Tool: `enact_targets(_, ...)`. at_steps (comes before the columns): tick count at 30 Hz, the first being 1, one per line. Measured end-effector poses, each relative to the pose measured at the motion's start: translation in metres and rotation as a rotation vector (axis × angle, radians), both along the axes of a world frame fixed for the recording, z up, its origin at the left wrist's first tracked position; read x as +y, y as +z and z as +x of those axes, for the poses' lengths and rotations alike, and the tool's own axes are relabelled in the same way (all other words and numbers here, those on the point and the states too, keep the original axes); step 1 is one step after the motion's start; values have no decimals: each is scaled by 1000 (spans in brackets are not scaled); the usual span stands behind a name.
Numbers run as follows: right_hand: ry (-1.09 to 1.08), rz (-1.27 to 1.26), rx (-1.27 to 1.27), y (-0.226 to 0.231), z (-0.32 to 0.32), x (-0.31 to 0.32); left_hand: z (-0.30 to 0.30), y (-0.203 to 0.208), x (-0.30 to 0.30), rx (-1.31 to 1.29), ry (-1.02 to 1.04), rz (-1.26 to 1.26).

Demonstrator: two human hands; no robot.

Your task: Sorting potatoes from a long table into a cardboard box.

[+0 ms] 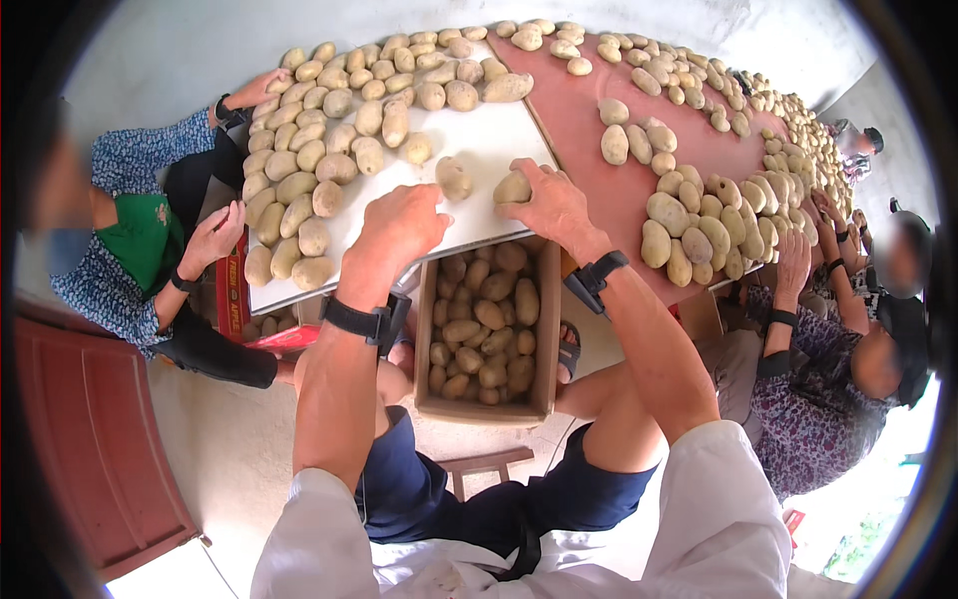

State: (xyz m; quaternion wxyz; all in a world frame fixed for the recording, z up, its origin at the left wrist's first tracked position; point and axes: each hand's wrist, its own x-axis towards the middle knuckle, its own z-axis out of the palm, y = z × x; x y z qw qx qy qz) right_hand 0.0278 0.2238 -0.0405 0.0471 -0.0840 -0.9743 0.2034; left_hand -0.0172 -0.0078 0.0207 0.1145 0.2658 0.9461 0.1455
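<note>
My right hand grips a potato over the white board, close to its right edge. Beside it, my left hand is held low over the board with bent fingers, thumb and forefinger slightly apart. A lone potato lies just past those fingertips; I see nothing held in that hand. Between my knees, below the table edge, stands a cardboard box holding many potatoes.
Potatoes crowd the board's left and far sides. More potatoes cover much of the reddish tabletop. A person sits at my left near a red box; other people work at my right.
</note>
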Motion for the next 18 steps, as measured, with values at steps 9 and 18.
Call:
enact_targets(9,-16,-185,8,-16,-2,-7,1,-7,12,-55,-86,11)
enact_targets(18,-144,-666,129,-9,-10,-13,2,-15,27,-173,-234,206)
